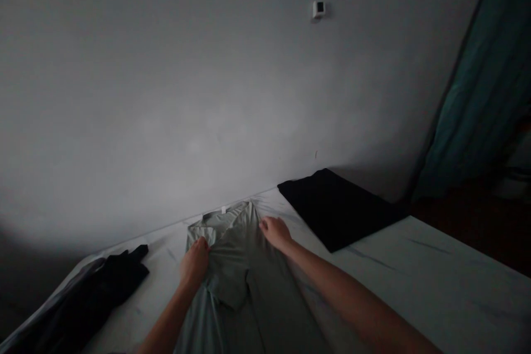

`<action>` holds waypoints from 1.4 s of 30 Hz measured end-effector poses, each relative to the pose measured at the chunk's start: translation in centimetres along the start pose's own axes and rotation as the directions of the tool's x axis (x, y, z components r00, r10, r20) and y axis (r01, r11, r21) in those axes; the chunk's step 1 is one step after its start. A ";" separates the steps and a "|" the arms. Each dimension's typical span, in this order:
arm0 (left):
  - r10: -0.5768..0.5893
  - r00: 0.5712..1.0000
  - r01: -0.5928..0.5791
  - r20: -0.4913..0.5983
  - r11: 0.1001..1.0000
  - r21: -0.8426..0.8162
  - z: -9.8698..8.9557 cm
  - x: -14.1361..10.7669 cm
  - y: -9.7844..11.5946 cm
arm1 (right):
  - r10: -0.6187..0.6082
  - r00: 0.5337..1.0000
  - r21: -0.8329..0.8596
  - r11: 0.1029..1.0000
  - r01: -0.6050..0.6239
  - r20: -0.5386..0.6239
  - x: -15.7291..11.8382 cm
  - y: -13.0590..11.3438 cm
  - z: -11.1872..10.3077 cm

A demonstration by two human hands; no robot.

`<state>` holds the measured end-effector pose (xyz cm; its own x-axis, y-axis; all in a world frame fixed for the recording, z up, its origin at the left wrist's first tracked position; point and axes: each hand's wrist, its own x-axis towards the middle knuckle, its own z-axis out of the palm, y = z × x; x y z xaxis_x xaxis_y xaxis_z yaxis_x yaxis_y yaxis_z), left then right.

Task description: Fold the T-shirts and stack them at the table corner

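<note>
A thin, silky grey-green garment [265, 287] lies lengthwise on the bed-like surface, a small white label at its far edge. Its far part is gathered in folds, and its near end runs out of view at the bottom. My left hand [196, 260] is closed on the fabric at the left, near the top. At the upper right side, my right hand [274, 230] pinches the garment's edge between thumb and fingers. Both forearms reach in from the bottom of the view.
Left of the garment lies a crumpled black garment [103, 287]. A flat black cloth [338, 207] is spread at the right, by the wall [186, 94]. The pale surface [415, 276] ends at a right edge. A teal curtain [473, 99] hangs beyond, and a small white device [318, 9] is wall-mounted.
</note>
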<state>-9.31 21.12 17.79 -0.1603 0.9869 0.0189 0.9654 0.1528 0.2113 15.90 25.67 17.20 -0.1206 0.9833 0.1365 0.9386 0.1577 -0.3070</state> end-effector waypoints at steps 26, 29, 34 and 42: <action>-0.033 0.982 -0.119 -0.187 0.661 -0.741 4.2 -1.2 -4.0 | -0.391 0.791 0.148 0.919 0.366 0.471 18.4 -0.4 0.4; -0.066 0.974 -0.134 -0.217 0.606 -0.784 4.6 -1.6 -3.7 | -0.428 0.764 0.250 0.903 0.348 0.482 18.7 -0.3 -0.1; -0.083 0.979 -0.103 -0.186 0.585 -0.804 5.1 -2.0 -3.4 | -0.444 0.703 0.333 0.893 0.302 0.556 19.0 -0.1 -0.2; -0.090 0.977 -0.111 -0.196 0.571 -0.814 5.0 -2.0 -3.4 | -0.396 0.560 0.277 0.917 0.288 0.728 20.0 -0.4 0.3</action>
<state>-11.23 18.89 12.13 -0.2833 0.9398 0.1910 0.4013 -0.0647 0.9137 12.97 45.34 19.79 -0.6742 0.5549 -0.4874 0.7363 0.4530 -0.5026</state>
